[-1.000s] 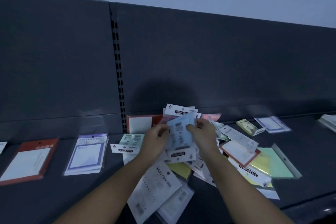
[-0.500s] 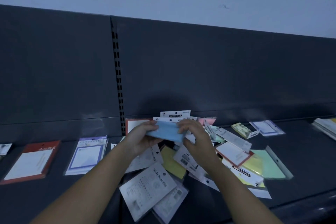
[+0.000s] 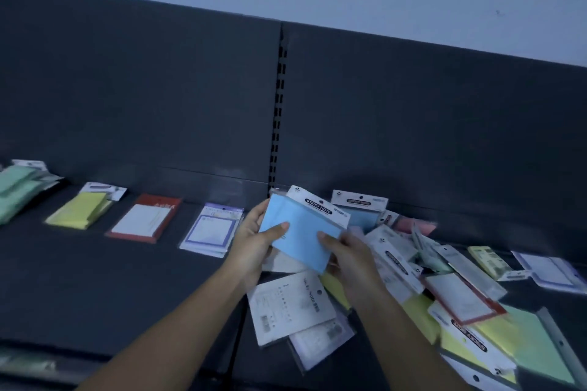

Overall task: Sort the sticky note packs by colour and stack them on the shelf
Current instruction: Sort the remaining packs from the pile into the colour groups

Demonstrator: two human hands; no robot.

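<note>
The left hand (image 3: pixel 254 246) grips the left edge of a light blue sticky note pack (image 3: pixel 301 236), thumb laid on its face and fingers curled underneath. The right hand (image 3: pixel 351 259) pinches the lower right edge the same way, thumb on top. Held between both hands, the pack sits tilted just above the shelf (image 3: pixel 127 295), its plain blue face up. At its far end is a white header card (image 3: pixel 309 201) with a black oval label reading "STICKY NOTE". Just behind it, a second blue pack (image 3: pixel 360 211) with the same kind of header leans near the dark back panel (image 3: pixel 158 105). Below and to the right of the hands lies a loose heap (image 3: pixel 413 279) of overlapping packs, some white and face-down, others yellow, green, pink and red-framed. To the left, well apart from the heap, sorted packs lie in a row on the shelf. Nearest is a purple-bordered pack (image 3: pixel 211 228), then a red-framed pack (image 3: pixel 144 219), a yellow pack (image 3: pixel 81 209) and green packs (image 3: pixel 16 190) at the far left edge.
</note>
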